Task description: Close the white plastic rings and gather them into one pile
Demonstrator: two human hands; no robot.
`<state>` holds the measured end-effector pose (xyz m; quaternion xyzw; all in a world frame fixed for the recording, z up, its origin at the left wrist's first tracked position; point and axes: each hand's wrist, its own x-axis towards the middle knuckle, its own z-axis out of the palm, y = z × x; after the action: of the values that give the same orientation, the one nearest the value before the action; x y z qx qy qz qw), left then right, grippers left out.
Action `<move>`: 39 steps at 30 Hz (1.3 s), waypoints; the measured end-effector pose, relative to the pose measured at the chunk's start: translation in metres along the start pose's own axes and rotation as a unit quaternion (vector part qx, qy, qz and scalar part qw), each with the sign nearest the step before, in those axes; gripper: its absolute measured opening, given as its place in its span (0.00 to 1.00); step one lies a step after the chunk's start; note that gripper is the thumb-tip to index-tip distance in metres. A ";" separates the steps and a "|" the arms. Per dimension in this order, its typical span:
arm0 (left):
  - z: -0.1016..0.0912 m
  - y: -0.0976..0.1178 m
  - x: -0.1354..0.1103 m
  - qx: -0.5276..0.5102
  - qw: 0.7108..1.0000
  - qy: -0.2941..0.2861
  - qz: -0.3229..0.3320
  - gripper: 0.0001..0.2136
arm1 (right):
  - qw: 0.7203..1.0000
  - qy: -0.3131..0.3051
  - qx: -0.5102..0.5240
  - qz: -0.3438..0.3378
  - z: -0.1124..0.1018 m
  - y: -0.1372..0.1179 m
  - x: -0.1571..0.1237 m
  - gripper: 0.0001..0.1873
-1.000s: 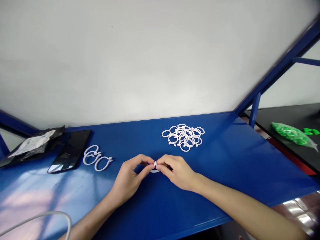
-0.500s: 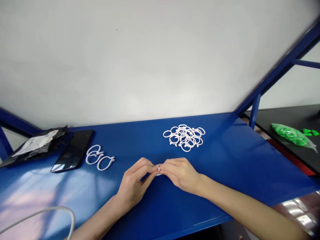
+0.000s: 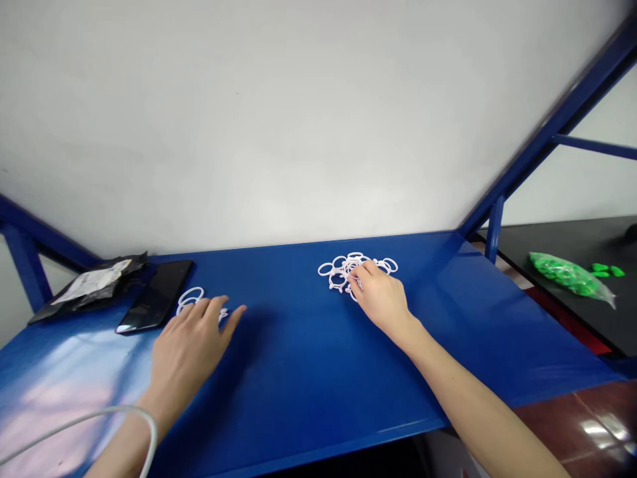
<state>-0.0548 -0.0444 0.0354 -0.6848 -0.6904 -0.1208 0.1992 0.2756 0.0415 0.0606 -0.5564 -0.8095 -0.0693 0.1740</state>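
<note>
My left hand (image 3: 192, 338) hovers over a few white plastic curtain rings (image 3: 192, 292) at the left of the blue table (image 3: 293, 378). Its fingers are stretched out, with the thumb apart and nothing seen in the grip; the hand hides part of the rings. My right hand (image 3: 381, 295) reaches into a loose pile of similar rings (image 3: 326, 269) near the back of the table. There its thumb and fingertips pinch together on a ring in the pile, and the hand covers the pile's front right part.
A black phone (image 3: 156, 295) lies left of the few rings, beside a black plastic package (image 3: 94, 282) with a white label. In front of my left forearm curves a white cable (image 3: 114, 409). A bag of green pieces (image 3: 570, 275) rests on a dark surface at right.
My hands have parted from the ring they held together at the middle. The left moved left over the few rings and opened; the right moved up and right to the pile.
</note>
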 end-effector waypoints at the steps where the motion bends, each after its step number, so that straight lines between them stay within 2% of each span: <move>1: 0.002 -0.005 -0.007 0.018 1.000 -0.017 0.004 0.23 | 1.000 -0.011 -0.007 0.003 -0.003 0.001 0.000 0.10; 3: 0.007 -0.013 -0.020 0.020 0.999 -0.042 0.013 0.23 | 0.999 -0.040 -0.010 -0.001 -0.007 -0.001 0.000 0.09; 6: 0.014 -0.014 -0.027 -0.040 0.998 -0.052 0.022 0.18 | 0.997 -0.080 -0.005 -0.003 -0.011 -0.006 -0.002 0.09; 9: 0.015 -0.004 -0.017 -0.116 0.990 -0.068 0.028 0.15 | 0.995 -0.100 -0.004 -0.002 -0.010 -0.009 -0.002 0.09; 12: 0.010 0.017 0.007 -0.205 0.973 -0.105 0.016 0.12 | 0.995 -0.100 -0.001 -0.002 -0.007 -0.008 -0.003 0.10; 15: 0.004 0.043 0.032 -0.318 0.938 -0.136 0.022 0.09 | 0.995 -0.095 0.001 -0.004 -0.005 -0.008 -0.003 0.11; 18: 0.003 0.065 0.043 -0.406 0.903 -0.141 0.005 0.08 | 0.997 -0.074 0.032 -0.021 -0.005 -0.011 -0.004 0.14; 21: 0.004 0.077 0.035 -0.477 0.865 -0.157 -0.009 0.10 | 0.988 -0.041 0.125 -0.077 -0.003 -0.021 -0.010 0.17; 23: 0.003 0.080 0.024 -0.516 0.838 -0.178 -0.006 0.10 | 0.971 -0.031 0.200 -0.124 0.001 -0.031 -0.017 0.16; 25: 0.003 0.081 0.015 -0.551 0.811 -0.195 -0.006 0.09 | 0.952 -0.041 0.259 -0.158 0.007 -0.042 -0.024 0.13; 27: 0.002 0.080 0.010 -0.577 0.792 -0.196 -0.014 0.08 | 0.937 -0.063 0.304 -0.162 0.014 -0.050 -0.030 0.10; 29: 0.002 0.081 0.008 -0.584 0.789 -0.190 -0.019 0.08 | 0.925 -0.082 0.341 -0.143 0.020 -0.054 -0.033 0.08; 33: 0.002 0.083 0.010 -0.562 0.809 -0.170 -0.018 0.08 | 0.911 -0.080 0.381 -0.138 0.023 -0.051 -0.033 0.07; 39: -0.001 0.086 0.008 -0.543 0.829 -0.137 0.013 0.06 | 0.914 -0.061 0.370 -0.157 0.023 -0.050 -0.033 0.11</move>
<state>0.0309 -0.0352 0.0305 -0.7012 -0.5248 -0.3785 -0.2994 0.2356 0.0010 0.0310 -0.3213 -0.8633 0.2427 0.3044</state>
